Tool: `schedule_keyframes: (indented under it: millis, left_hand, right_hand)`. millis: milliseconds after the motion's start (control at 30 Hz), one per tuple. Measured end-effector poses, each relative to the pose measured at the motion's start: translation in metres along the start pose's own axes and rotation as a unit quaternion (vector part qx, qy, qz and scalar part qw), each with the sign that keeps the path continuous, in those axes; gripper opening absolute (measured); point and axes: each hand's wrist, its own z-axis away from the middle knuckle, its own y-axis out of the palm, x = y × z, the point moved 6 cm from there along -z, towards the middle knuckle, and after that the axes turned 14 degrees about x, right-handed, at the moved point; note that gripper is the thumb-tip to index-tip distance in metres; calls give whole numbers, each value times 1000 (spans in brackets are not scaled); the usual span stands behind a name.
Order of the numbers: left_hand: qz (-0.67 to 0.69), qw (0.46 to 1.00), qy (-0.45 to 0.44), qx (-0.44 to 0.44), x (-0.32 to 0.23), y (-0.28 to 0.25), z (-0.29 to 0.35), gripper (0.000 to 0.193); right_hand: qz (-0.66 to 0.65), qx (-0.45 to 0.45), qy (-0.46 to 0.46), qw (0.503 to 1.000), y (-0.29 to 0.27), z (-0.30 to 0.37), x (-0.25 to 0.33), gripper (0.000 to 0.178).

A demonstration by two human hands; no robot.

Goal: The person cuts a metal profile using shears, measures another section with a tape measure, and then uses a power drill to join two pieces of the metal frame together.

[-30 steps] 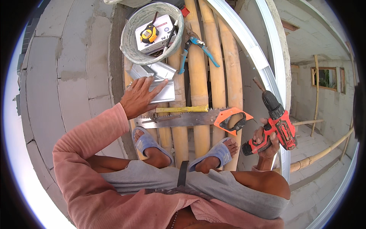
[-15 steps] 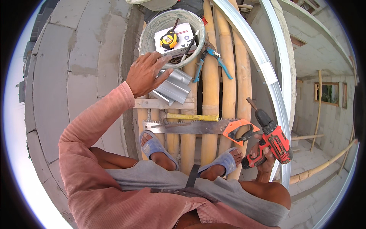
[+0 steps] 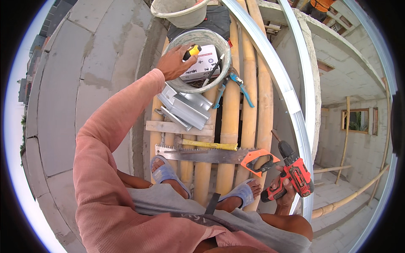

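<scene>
At the bucket (image 3: 228,63), my left hand (image 3: 175,62) reaches over the rim with its fingers closed around a yellow and black tape measure (image 3: 193,52). Beneath that hand, a white box (image 3: 201,67) with handwriting on it sits inside the bucket, and a black and white marker (image 3: 214,69) leans across it. On the right, my right hand (image 3: 286,190) grips a red and black cordless drill (image 3: 297,177) by its handle, the bit pointing up and away. Part of the grip is hidden by the fingers.
Bamboo poles (image 3: 230,122) form the platform. On it lie a handsaw (image 3: 211,155), a yellow-handled hammer (image 3: 209,145), blue-handled snips (image 3: 243,90) and metal profile offcuts (image 3: 187,109). Long metal channels (image 3: 291,101) curve past on the right. A second bucket (image 3: 181,17) stands farther off.
My left hand has moved forward and right from the near side of the bucket and taken hold of the tape measure. The right hand keeps its hold on the drill.
</scene>
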Motion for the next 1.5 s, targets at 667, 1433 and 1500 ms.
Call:
schedule_keyframes:
  millis: [667,1433,1500]
  left_hand:
    - [-225,929,280,-88,-24,-24,-50,48]
    - [-270,932,18,-241,29,-205,-120,37]
    - [-227,910,-46,-344,8,-177,-119,43]
  right_hand:
    - [10,-6,31,999,6,-2,7,62]
    - [-20,8,34,999,22,-13,3,60]
    - [12,-9,41,999,6,-6,4,61]
